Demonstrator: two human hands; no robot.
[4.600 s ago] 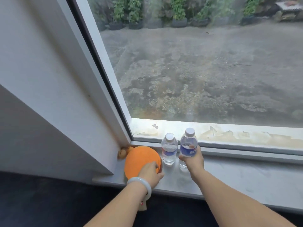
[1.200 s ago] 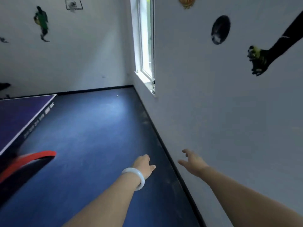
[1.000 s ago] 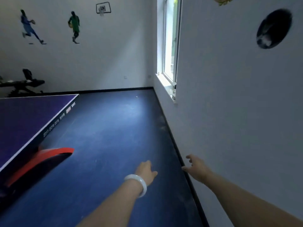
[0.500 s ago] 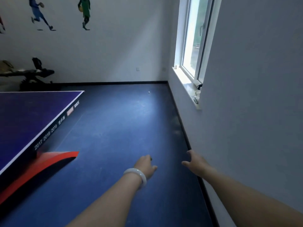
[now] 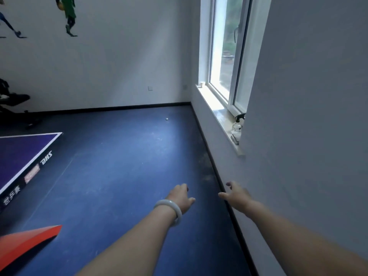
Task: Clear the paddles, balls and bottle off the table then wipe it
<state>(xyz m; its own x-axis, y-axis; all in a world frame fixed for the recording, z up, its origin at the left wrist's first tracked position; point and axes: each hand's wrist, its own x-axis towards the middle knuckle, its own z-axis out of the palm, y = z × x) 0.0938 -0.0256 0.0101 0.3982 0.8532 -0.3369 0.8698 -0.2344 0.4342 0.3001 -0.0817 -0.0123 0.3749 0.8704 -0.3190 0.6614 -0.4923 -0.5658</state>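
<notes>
Blue floor fills most of the view, open and unobstructed between the table and the right-hand wall. A few seconds ago both hands were at a window ledge — right on a water bottle, left on an orange paddle; now neither item is in frame and the view has turned down the room. My read: clearing is largely done, wipe comes next. The surface shows only its near corner at left, bare on the visible part; the rest is out of frame. Window sill ahead holds a spray bottle at its near end — likely the next pickup. One small ball lies on the floor, well apart from everything. Left hand and right hand both hang forward, fingers loose, holding nothing. Right hand is near the wall; ample room to the left.
</notes>
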